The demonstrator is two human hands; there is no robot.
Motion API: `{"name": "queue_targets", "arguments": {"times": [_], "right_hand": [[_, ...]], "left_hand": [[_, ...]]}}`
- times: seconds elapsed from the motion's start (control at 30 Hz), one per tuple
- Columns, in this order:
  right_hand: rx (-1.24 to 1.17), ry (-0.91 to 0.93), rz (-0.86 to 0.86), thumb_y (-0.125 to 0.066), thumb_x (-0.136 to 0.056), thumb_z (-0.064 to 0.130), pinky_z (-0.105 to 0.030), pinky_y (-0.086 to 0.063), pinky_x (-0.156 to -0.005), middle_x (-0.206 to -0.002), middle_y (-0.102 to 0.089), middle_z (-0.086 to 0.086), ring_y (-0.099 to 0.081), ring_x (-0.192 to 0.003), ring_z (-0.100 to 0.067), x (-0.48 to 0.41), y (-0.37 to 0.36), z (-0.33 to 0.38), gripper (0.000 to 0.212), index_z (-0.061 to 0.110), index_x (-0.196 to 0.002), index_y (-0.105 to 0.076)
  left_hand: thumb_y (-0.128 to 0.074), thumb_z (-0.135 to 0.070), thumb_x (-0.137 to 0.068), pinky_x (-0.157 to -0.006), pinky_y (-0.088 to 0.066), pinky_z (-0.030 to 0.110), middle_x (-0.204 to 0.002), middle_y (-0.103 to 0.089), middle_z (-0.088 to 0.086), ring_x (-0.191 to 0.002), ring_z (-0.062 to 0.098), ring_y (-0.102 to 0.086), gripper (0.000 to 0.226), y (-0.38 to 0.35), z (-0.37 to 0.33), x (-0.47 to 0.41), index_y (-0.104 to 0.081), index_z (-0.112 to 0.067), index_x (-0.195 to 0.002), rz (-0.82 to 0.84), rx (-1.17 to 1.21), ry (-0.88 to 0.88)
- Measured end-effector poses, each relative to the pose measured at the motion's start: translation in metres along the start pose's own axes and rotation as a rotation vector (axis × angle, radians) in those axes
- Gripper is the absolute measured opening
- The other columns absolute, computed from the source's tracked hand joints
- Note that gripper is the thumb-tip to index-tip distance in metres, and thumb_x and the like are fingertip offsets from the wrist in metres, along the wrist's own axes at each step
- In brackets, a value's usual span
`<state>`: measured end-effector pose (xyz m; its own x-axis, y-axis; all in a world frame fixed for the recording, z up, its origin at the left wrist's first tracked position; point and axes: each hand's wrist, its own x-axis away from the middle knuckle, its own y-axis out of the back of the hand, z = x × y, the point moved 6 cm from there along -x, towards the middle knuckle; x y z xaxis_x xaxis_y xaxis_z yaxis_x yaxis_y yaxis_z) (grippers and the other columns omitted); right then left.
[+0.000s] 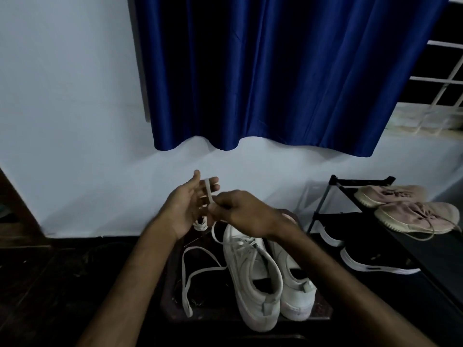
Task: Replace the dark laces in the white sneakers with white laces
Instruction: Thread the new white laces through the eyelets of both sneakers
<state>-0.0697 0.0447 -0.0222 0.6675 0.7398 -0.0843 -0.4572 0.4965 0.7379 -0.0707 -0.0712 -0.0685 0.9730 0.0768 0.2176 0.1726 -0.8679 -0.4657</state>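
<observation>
A pair of white leather low-top sneakers [253, 276] is set side by side, heels toward the camera, on a dark brown low stand [172, 299]. Just beyond and to the left of the sneakers' toes, a left hand [184, 209] is held up with its fingers straight and spread, and a flat white fabric lace [208, 190] is looped over those outstretched fingers. Directly above the sneakers' toes a right hand [241, 214] is raised, its thumb and forefinger curled and pinched on the lace below the loop. From there the lace is led down to the front eyelets of the sneaker on the left of the pair, and its loose length is laid in bends on the stand, left of the sneakers. A small white coil [200, 224], too indistinct to identify, is seen under the left hand. To the right of the sneakers a black metal shoe rack [335, 180] is placed, with pale pink fabric trainers [416, 216] on its top shelf and black trainers with white soles [375, 261] lower down. Behind the sneakers a pale wall [62, 121] is hung with a deep blue satin curtain [275, 71].
</observation>
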Motion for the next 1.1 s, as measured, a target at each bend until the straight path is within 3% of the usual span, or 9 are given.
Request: {"name": "queue_targets", "arguments": {"times": [0.1,0.2,0.3,0.4,0.5,0.63,0.87,0.97,1.1], "right_hand": [[0.020,-0.052,0.047,-0.046,-0.101,0.031,-0.032,-0.052,-0.085,-0.083,-0.072,0.004,-0.066,-0.082,-0.010,0.009,-0.009,-0.014,0.035,0.021,-0.077,-0.071],[0.009,-0.054,0.060,-0.049,-0.100,0.034,-0.037,-0.051,-0.088,-0.093,-0.073,0.001,-0.066,-0.089,-0.013,0.019,-0.014,-0.021,0.031,0.018,-0.090,-0.074],[0.129,-0.069,-0.107,-0.056,-0.096,0.032,-0.028,-0.043,-0.087,-0.106,-0.065,0.001,-0.058,-0.098,-0.014,0.033,0.000,-0.039,0.024,0.013,-0.107,-0.066],[0.407,-0.174,-0.123,-0.063,-0.089,0.038,-0.023,-0.036,-0.077,-0.091,-0.052,0.010,-0.048,-0.086,-0.009,0.056,0.013,-0.068,0.019,0.023,-0.097,-0.055],[0.308,-0.396,0.121,-0.065,-0.085,0.045,-0.029,-0.050,-0.086,-0.100,-0.062,0.012,-0.059,-0.094,-0.007,0.074,0.001,-0.096,0.036,0.025,-0.115,-0.060],[0.363,-0.394,0.007,-0.049,-0.075,0.057,-0.037,-0.054,-0.079,-0.093,-0.069,0.001,-0.065,-0.090,-0.019,0.071,0.000,-0.096,0.045,0.022,-0.096,-0.068],[0.272,-0.395,-0.193,-0.068,-0.084,0.036,-0.029,-0.052,-0.077,-0.090,-0.073,0.005,-0.065,-0.084,-0.007,0.077,0.003,-0.110,0.019,0.024,-0.096,-0.075],[0.148,-0.411,-0.182,-0.070,-0.085,0.030,-0.025,-0.051,-0.077,-0.089,-0.075,0.005,-0.066,-0.082,-0.005,0.079,0.008,-0.120,0.015,0.022,-0.094,-0.077],[0.134,-0.385,-0.185,-0.069,-0.087,0.026,-0.023,-0.050,-0.077,-0.091,-0.075,0.003,-0.067,-0.084,-0.007,0.079,0.009,-0.124,0.015,0.018,-0.096,-0.078]], "left_hand": [[-0.046,-0.028,-0.102,-0.060,-0.059,0.030,-0.076,-0.064,0.003,-0.062,0.013,-0.058,0.029,0.003,-0.010,-0.005,-0.062,-0.009,-0.087,-0.084,0.183,-0.059],[-0.041,-0.020,-0.104,-0.047,-0.050,0.020,-0.071,-0.055,-0.001,-0.047,0.007,-0.049,0.026,0.003,-0.019,-0.006,-0.062,-0.010,-0.092,-0.050,0.333,-0.113],[-0.039,-0.017,-0.104,-0.036,-0.027,0.014,-0.069,-0.054,-0.005,-0.043,0.003,-0.038,0.026,0.000,-0.022,0.001,-0.064,-0.014,-0.107,-0.050,0.076,-0.202],[-0.041,-0.005,-0.100,-0.038,-0.025,0.015,-0.078,-0.065,-0.004,-0.051,0.005,-0.045,0.031,-0.015,0.003,0.010,-0.069,-0.015,-0.108,-0.006,-0.286,-0.189],[-0.042,-0.001,-0.095,-0.035,-0.024,0.013,-0.076,-0.061,0.002,-0.047,0.008,-0.047,0.026,-0.025,0.045,0.008,-0.067,-0.008,-0.094,-0.002,-0.256,0.000],[-0.046,-0.029,-0.098,-0.034,-0.012,0.010,-0.062,-0.047,-0.005,-0.040,0.005,-0.030,0.025,-0.033,0.080,0.000,-0.059,-0.016,-0.081,0.063,-0.257,0.171],[-0.057,-0.033,-0.097,-0.035,-0.021,0.013,-0.052,-0.042,-0.011,-0.036,-0.002,-0.031,0.026,-0.041,0.080,0.007,-0.061,-0.021,-0.074,0.107,-0.713,-0.023],[-0.048,-0.050,-0.097,-0.038,-0.024,0.014,-0.046,-0.046,-0.009,-0.036,0.002,-0.035,0.050,-0.037,0.076,0.001,-0.066,-0.013,-0.069,0.031,-0.831,-0.064],[-0.048,-0.027,-0.102,-0.038,-0.028,0.014,-0.044,-0.050,-0.003,-0.032,0.000,-0.039,0.042,-0.033,0.080,-0.007,-0.068,-0.009,-0.070,0.045,-0.964,-0.130]]}}
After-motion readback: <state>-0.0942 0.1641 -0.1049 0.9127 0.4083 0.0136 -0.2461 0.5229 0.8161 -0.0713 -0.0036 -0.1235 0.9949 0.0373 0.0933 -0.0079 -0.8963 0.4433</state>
